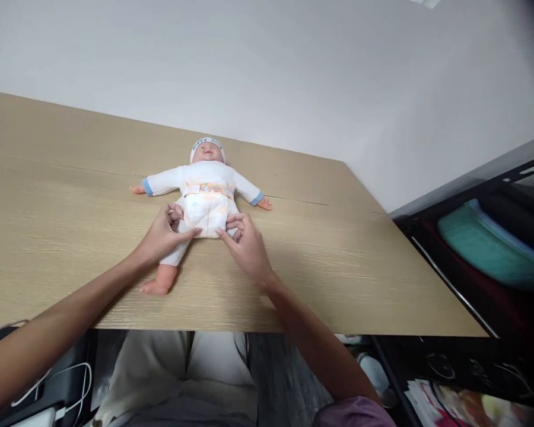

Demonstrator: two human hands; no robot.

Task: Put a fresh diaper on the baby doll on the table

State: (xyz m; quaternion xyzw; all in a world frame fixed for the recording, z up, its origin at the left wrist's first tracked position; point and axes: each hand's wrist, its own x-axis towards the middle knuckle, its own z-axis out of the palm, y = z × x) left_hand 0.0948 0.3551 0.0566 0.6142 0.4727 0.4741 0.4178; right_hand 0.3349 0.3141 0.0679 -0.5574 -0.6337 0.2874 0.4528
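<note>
Head view: the right hand (248, 244) pinches the edge of a diaper (205, 212) on a face-up doll (208, 173); the left hand (162, 236) touches the opposite side, its closure unclear. Even tension should keep the diaper straight between them.

The diaper (207, 214) looks matt, the table (338, 255) wood-grained.

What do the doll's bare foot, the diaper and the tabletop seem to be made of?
Bare foot: probably vinyl or soft plastic, smooth, evenly colored and molded-looking.
Diaper: likely soft, disposable-type nonwoven fabric; white, matte and puckered, with a printed band.
Tabletop: wood or wood-look laminate, pale with fine grain streaks; I can't tell which.
</note>
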